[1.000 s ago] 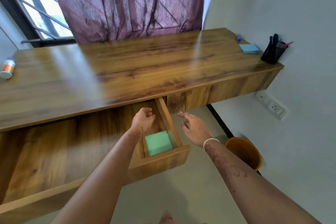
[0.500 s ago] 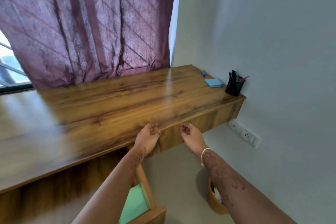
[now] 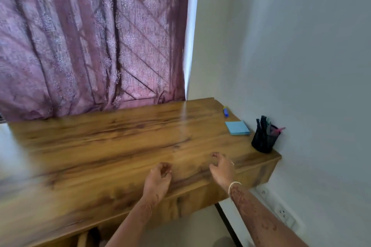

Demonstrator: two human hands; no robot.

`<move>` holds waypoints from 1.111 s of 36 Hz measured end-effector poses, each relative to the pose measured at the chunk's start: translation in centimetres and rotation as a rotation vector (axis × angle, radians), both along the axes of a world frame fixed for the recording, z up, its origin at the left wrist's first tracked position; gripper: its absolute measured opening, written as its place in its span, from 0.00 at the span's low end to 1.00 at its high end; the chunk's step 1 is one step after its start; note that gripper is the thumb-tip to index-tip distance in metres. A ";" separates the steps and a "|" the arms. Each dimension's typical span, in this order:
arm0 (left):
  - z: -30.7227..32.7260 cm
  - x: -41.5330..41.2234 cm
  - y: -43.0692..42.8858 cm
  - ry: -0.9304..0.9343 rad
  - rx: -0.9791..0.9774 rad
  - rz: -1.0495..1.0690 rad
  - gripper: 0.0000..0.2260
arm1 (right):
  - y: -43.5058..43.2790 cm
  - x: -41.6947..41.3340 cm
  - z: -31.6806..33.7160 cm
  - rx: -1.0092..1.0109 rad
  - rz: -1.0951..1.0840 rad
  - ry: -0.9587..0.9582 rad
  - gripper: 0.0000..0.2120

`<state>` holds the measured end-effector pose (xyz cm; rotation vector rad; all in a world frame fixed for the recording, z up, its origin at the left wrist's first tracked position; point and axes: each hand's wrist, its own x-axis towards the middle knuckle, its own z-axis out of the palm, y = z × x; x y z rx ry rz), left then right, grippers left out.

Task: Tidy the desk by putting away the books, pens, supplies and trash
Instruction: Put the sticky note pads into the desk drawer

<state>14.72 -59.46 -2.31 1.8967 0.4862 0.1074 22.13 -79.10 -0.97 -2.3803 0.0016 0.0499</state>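
On the wooden desk (image 3: 120, 146), a blue sticky-note pad (image 3: 237, 127) lies at the far right. Beyond it rests a small blue and yellow marker (image 3: 226, 111). A black mesh pen holder (image 3: 263, 140) with several pens stands in the right corner by the wall. My left hand (image 3: 158, 179) hovers over the desk's front edge with fingers loosely curled, holding nothing. My right hand (image 3: 222, 167) hovers beside it, nearer the pad, fingers also loosely bent and empty. Both hands are well short of the pad and holder.
A purple curtain (image 3: 90, 36) hangs behind the desk. A white wall (image 3: 301, 66) bounds the right side, with a power socket (image 3: 282, 212) below desk level. Part of the open drawer (image 3: 82, 239) shows at the bottom edge.
The view has swung up and right, away from the open drawer with the green pad. Both hands have risen from the drawer to above the desk's front edge.
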 end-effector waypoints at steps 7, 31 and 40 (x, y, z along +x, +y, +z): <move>-1.4 6.4 -2.7 0.024 0.128 -0.046 0.12 | -2.6 7.6 -0.8 -0.191 -0.010 -0.029 0.27; -1.6 14.6 -6.2 0.193 0.432 0.017 0.26 | -6.2 23.5 -3.5 -0.189 -0.338 -0.051 0.45; -1.5 14.7 -6.2 0.190 0.413 0.022 0.27 | -6.6 24.7 -4.0 -0.252 -0.396 -0.046 0.44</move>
